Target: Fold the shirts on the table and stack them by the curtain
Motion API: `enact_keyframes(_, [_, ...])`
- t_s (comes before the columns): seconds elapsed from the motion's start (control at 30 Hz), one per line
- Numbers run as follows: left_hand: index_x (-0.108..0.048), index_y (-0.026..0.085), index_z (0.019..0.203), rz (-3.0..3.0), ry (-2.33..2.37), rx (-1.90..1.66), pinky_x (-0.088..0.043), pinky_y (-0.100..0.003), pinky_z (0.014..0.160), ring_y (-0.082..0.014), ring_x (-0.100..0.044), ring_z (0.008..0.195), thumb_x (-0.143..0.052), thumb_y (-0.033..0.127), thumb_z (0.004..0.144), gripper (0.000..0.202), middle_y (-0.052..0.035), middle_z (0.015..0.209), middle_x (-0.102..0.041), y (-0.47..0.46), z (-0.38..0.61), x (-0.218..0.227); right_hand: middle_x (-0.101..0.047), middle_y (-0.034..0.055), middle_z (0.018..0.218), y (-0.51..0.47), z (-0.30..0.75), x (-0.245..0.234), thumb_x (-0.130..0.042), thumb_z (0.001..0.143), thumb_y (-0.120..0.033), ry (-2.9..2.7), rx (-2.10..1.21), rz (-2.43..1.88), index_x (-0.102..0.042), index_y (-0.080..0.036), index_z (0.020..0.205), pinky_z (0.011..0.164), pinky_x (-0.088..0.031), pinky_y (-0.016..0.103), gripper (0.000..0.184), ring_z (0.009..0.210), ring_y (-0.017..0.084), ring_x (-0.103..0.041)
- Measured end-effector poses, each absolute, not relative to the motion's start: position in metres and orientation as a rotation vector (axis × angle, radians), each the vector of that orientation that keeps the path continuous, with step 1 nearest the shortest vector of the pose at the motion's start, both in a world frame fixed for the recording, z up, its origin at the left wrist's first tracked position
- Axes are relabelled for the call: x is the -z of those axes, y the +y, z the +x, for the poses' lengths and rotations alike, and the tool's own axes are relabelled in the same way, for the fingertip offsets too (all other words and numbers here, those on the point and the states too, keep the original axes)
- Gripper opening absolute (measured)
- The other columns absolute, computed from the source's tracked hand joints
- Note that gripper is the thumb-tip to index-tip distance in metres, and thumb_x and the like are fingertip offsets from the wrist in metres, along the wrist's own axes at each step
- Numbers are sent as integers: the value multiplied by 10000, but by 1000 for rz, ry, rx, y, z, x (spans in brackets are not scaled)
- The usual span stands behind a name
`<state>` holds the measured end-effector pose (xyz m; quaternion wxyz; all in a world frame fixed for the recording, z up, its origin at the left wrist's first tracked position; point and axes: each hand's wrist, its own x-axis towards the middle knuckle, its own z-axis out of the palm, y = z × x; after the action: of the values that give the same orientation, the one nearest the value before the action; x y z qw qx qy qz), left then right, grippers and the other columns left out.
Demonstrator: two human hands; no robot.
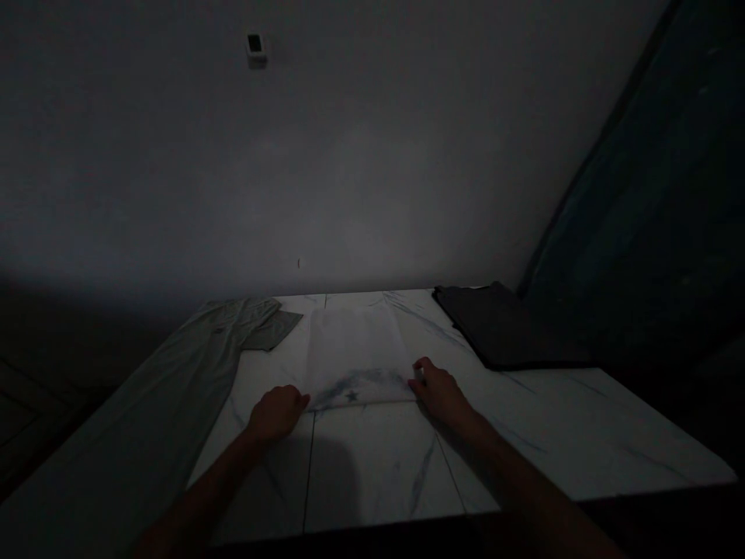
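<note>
A thin white garment (355,341) lies flat on a white marble-patterned surface (378,466), with a blurry blue print (355,386) near its near edge. My left hand (276,413) is at the garment's near left corner, and dim light hides whether its fingers grip the cloth. My right hand (438,390) has its fingers curled on the near right corner. To the left of my left hand, a long grey-green garment (201,373) lies along the surface, with a sleeve (279,330) pointing toward the white cloth.
A folded dark garment (500,330) lies at the far right of the surface, against a dark blue-green panel (646,171) leaning on the wall. Behind the surface rises a grey wall (361,155) with a small white wall fitting (254,46). The surface's near edge runs below my arms.
</note>
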<state>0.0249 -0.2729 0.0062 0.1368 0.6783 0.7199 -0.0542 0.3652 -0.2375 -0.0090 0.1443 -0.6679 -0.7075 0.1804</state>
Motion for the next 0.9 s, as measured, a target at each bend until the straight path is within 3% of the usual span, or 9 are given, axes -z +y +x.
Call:
enact_keyframes(0.17, [-721,176,974,2054,1978,277,-483,-384,843,-304,-702,1037,-394,425,995,411,-159,1074,-755,-293,13,-9,-761,119,1003,-251,384,8,-621,920,-300,-2144,-643,-1908,-583,-203,1238,756,-457,314,334,923,264,-719])
enact_keyframes(0.27, [-701,187,1139,2145,2010,178,-491,-401,909,-306,-685,1101,-366,400,1006,419,-153,1183,-736,-275,19,-19,-736,173,1162,-235,377,3,-574,944,-316,-2246,-427,-1881,-601,-182,1300,857,-486,367,381,1047,302,-701])
enact_keyframes(0.33, [-617,181,1343,2279,1964,-3,-463,-392,1034,-284,-624,1257,-325,377,1028,472,-151,1369,-668,-242,32,-23,-644,211,1372,-210,354,-2,-503,980,-307,-2346,-284,-1698,-556,-137,1408,1015,-460,399,463,1252,312,-617])
enact_keyframes(0.4, [-491,124,1490,2446,1910,-146,-370,-403,1171,-286,-470,1442,-329,368,1037,539,-177,1547,-522,-202,50,-21,-483,207,1561,-178,322,-4,-442,1013,-332,-2453,-219,-1453,-465,-102,1511,1165,-361,407,549,1448,299,-447])
enact_keyframes(0.47, [-412,81,1547,2561,1913,-183,-288,-477,1235,-322,-324,1534,-353,376,1039,590,-203,1633,-388,-165,69,-10,-353,208,1644,-145,292,0,-402,1034,-383,-2509,-208,-1373,-380,-65,1567,1226,-287,438,621,1534,312,-306])
enact_keyframes(0.57, [-389,123,1576,2621,1976,-117,-275,-597,1223,-364,-286,1546,-346,382,1046,590,-196,1660,-328,-132,85,14,-265,217,1676,-110,268,13,-356,1049,-465,-2552,-263,-1445,-313,-43,1597,1250,-222,527,693,1561,358,-221])
enact_keyframes(0.73, [-413,196,1578,2644,1995,-126,-288,-590,1225,-340,-340,1526,-340,392,1043,574,-163,1638,-379,-126,64,42,-258,202,1682,-93,286,29,-297,1041,-598,-2555,-300,-1448,-299,-64,1613,1264,-148,561,783,1566,358,-206])
enact_keyframes(0.9, [-371,208,1597,2366,2176,-78,-301,-627,1209,-349,-254,1559,-334,406,1035,597,-136,1686,-280,-124,36,40,-239,180,1693,-87,313,27,-272,1039,-616,-2459,-302,-1634,-295,-105,1624,1262,-143,558,778,1574,342,-191])
